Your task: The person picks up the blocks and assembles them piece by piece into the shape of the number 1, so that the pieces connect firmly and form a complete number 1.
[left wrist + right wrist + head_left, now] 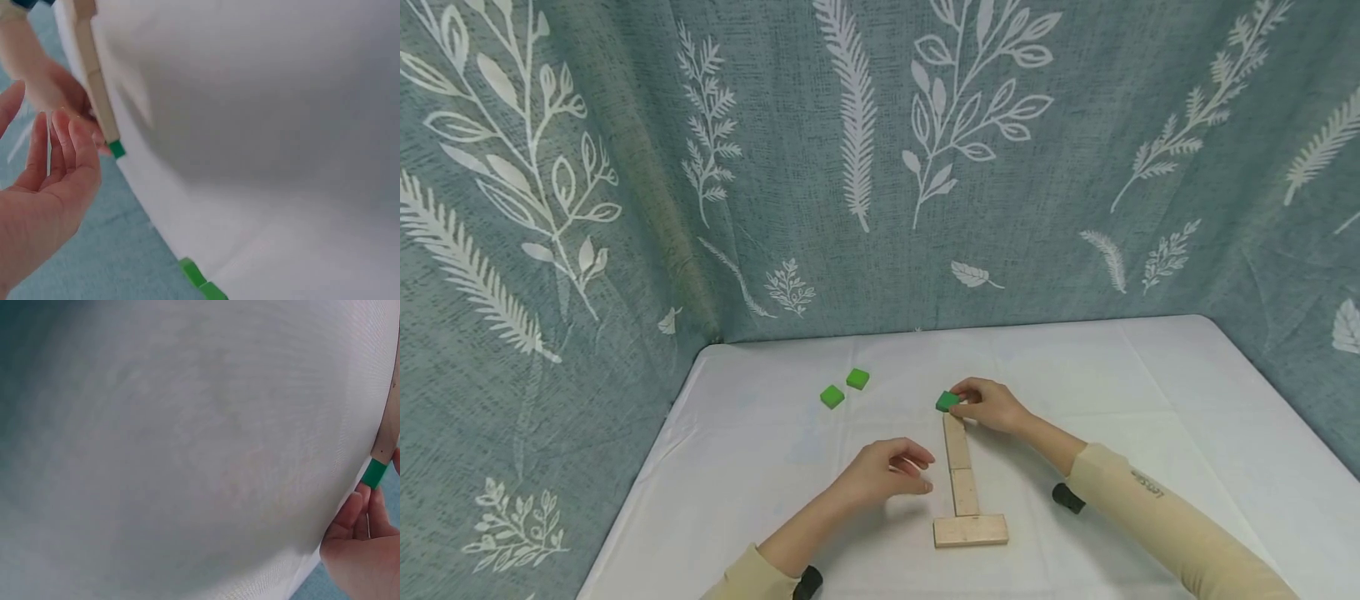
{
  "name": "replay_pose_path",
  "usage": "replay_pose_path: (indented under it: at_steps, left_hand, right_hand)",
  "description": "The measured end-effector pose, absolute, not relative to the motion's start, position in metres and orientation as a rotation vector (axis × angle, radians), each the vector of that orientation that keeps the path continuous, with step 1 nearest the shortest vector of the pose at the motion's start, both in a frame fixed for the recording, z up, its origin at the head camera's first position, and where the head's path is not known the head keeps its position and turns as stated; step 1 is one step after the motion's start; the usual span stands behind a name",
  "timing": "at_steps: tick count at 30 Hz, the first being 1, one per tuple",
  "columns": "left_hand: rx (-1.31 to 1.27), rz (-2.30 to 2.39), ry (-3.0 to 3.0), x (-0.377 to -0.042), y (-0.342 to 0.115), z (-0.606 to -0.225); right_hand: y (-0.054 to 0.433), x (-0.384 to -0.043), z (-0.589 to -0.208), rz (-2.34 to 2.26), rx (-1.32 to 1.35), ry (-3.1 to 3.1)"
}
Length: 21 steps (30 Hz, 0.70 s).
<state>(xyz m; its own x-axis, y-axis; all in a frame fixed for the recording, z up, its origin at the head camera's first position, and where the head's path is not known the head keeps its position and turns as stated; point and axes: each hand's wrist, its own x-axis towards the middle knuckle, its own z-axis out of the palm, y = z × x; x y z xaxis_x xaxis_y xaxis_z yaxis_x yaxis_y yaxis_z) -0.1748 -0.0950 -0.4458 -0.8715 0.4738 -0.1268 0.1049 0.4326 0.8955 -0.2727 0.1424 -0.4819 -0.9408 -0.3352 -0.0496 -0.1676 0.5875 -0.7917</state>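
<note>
My right hand [992,406] pinches a small dark green block [947,402] at the far end of a line of wooden blocks. Two plain blocks, the farther one [957,441] and the nearer one [966,492], lie end to end. A third wooden block [971,531] lies crosswise at their near end. In the right wrist view, fingertips meet the green block [374,474], which sits right at the wood's end. My left hand [883,473] hovers left of the line, fingers loosely bent and holding nothing; the left wrist view shows its palm side [56,181].
Two lighter green blocks, one nearer [832,397] and one farther [857,379], lie at the back left of the white table [737,467]. A teal curtain [880,275] with white leaf prints hangs behind. A black wrist device [1067,497] shows beside the right sleeve.
</note>
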Motion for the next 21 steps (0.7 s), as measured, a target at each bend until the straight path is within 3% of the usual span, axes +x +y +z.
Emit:
replay_pose_path:
  at_steps: [21]
  left_hand:
    - [0.142,1.744,2.379,-0.216,-0.123,-0.439]
  right_hand:
    - [0.143,-0.272,-0.481,-1.279,-0.428,2.602]
